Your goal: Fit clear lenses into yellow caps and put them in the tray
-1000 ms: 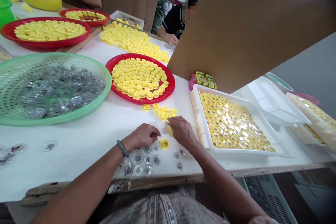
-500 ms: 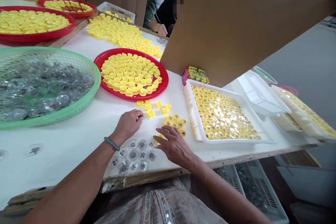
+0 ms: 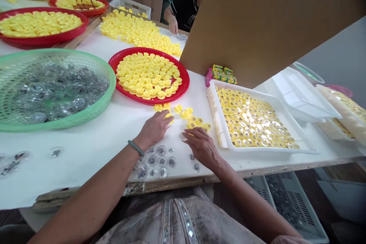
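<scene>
My left hand (image 3: pixel 154 129), with a beaded bracelet on its wrist, bends its fingers onto a small yellow flower-shaped cup (image 3: pixel 170 117) just below the red tray. Part of that cup is hidden by the fingertips. My right hand (image 3: pixel 203 148) hovers palm down with fingers apart and nothing visible in them. Just beyond it lie several yellow cups with printed discs (image 3: pixel 197 121). Clear round domes with small dark figures (image 3: pixel 161 161) lie in rows between my forearms. A few more clear domes (image 3: pixel 196 167) show beside my right wrist. Loose yellow cups (image 3: pixel 187 113) lie ahead of my hands.
A red tray (image 3: pixel 185 84) of yellow cups stands ahead, beside a green basket (image 3: pixel 112 84) of clear domes. To the right is a white tray (image 3: pixel 225 137) full of finished-looking yellow pieces. A large cardboard sheet (image 3: pixel 246 26) leans behind it. Co-workers sit across the table.
My left hand has reached forward to the loose yellow cups. My right hand has moved off the yellow cup near its fingers, toward the group with printed discs. The view has shifted slightly.
</scene>
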### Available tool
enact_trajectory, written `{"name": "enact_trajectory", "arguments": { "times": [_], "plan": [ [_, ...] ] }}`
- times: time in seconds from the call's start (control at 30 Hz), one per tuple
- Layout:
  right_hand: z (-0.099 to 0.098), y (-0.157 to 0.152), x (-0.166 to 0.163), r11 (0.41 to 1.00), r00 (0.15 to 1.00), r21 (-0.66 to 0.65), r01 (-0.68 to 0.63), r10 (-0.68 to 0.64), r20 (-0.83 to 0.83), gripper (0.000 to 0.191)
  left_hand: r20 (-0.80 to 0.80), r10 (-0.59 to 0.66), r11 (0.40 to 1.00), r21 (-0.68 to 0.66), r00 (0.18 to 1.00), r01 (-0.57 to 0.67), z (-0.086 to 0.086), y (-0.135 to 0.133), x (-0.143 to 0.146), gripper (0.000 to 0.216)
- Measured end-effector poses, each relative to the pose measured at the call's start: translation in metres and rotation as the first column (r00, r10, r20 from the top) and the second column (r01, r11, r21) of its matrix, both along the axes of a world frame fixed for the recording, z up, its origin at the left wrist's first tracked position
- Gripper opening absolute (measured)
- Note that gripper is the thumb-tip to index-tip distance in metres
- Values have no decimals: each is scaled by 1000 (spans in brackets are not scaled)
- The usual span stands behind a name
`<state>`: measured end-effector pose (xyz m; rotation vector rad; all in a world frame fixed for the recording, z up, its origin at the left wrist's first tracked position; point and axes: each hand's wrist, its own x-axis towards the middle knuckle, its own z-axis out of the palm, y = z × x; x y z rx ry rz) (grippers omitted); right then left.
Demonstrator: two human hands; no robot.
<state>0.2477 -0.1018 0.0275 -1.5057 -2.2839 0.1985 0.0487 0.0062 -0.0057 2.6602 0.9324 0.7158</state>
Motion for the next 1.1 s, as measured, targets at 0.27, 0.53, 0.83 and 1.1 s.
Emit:
{"name": "enact_trajectory", "arguments": {
  "times": [0.27,0.53,0.83,1.1],
  "plan": [
    [5,-12,-35,927,950,-234,-292,309,40,35,-59,2,999,-37,998,-4,5,-4,-1,14],
    [-16,-3,-28,983,976,-170,-67,29,-214,19,138,47,982,-190,989,-20,7,-9,-15,19],
    [-1,21,-35,924,679,-376,70,-321,-661,18,510,232,510,-788,828,343,29,-20,-10,19],
    [-1,37,-38,882,539,-471,35,-413,-734,25,512,407,395,-846,757,359,30,-19,-9,23]
  ]
}}
